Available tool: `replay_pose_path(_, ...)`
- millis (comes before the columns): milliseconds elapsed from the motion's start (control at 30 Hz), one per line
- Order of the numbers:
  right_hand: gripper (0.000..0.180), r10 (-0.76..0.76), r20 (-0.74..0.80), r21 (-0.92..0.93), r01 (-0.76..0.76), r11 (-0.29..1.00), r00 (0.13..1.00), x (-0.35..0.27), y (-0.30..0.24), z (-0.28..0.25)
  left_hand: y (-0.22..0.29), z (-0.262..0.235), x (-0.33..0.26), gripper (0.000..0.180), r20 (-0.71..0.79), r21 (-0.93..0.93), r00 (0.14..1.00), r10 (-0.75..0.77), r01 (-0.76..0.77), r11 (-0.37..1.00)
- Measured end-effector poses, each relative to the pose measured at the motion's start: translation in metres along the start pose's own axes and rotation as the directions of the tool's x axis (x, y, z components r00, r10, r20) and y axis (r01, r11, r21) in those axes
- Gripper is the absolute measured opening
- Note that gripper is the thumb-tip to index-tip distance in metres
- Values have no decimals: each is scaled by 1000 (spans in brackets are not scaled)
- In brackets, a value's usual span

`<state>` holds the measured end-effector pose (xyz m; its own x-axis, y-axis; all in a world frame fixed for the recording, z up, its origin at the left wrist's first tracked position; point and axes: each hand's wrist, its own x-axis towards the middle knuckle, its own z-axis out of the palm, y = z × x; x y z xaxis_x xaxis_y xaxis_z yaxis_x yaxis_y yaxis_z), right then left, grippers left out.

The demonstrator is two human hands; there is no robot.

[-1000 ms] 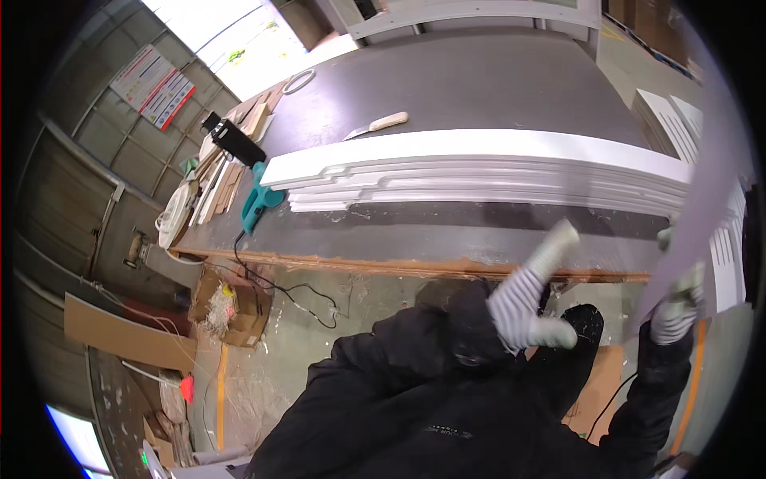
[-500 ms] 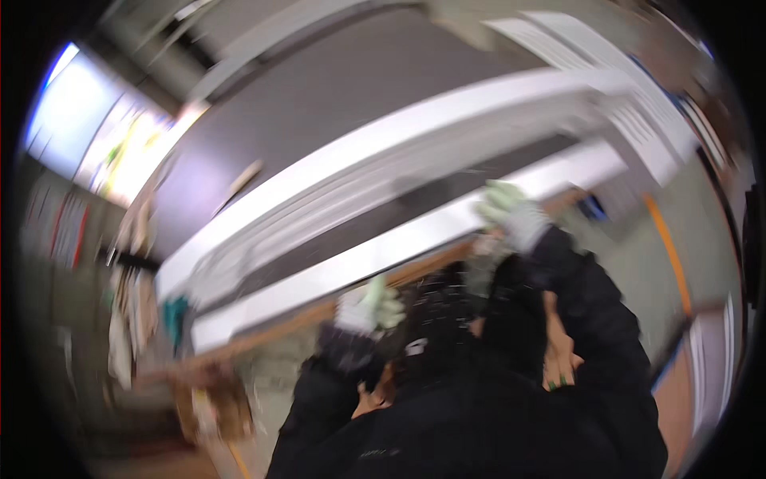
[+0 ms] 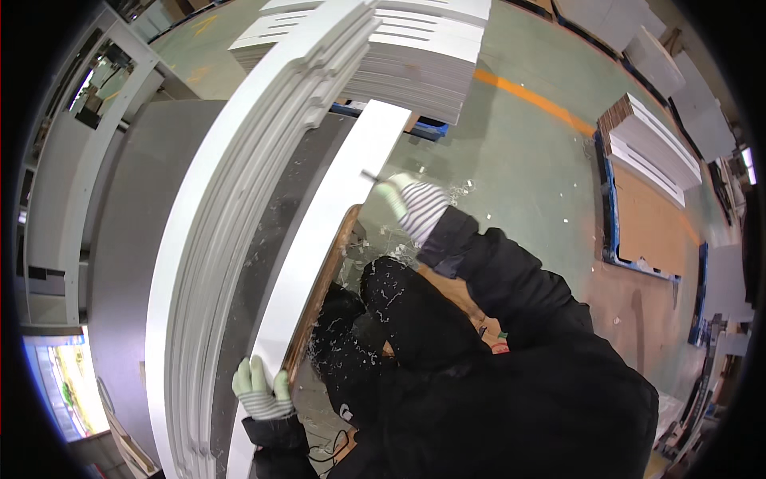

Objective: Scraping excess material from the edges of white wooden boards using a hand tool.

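A long white board (image 3: 343, 184) lies along the near edge of a dark table. My left hand (image 3: 262, 389), in a pale green glove with a striped cuff, rests on its near part with fingers stretched out and the thumb by the edge. At the board's far part, my right hand (image 3: 411, 201), gloved alike, closes round a thin dark tool (image 3: 371, 176). The tool's tip points over the board's right edge; its exact kind is hidden by the fingers. Left of the board stand several stacked white panels (image 3: 231, 231) with grooved edges.
A grey tabletop (image 3: 144, 207) spreads to the left. Stacked slotted white panels (image 3: 423, 60) stand on a blue pallet ahead. Another pallet (image 3: 618, 231) with panels is at right. White scraps (image 3: 459, 190) lie on the green floor, which has an orange line (image 3: 542, 104).
My view has swung round, so the board now runs more steeply across it. My right hand has lifted from the board and shows a thin dark tool; my left hand still touches the board.
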<state>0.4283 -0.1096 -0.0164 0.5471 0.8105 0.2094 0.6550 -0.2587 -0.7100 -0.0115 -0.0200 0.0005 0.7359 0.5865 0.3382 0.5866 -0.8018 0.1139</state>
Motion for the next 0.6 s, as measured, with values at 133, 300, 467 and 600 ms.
replay_pose_path(133, 40, -79, 45, -175, 86, 981, 996, 26, 37, 11, -8, 7, -6, 57, -16, 4, 999, 47, -47, 999)
replay_pose_path(300, 39, 257, -294, -132, -305, 943, 920, 84, 87, -23, -5, 5, -9, 54, 28, 89, 1000, -13, 11, 996)
replay_pose_path(467, 50, -159, -71, -234, 139, 962, 985, 47, 28, -3, -1, -3, -4, 52, 56, 107, 998, 7, -13, 994)
replay_pose_path(600, 50, 215, -98, -299, -234, 925, 972, 83, 50, -26, 0, -3, -3, 51, 57, 103, 998, -2, -4, 995)
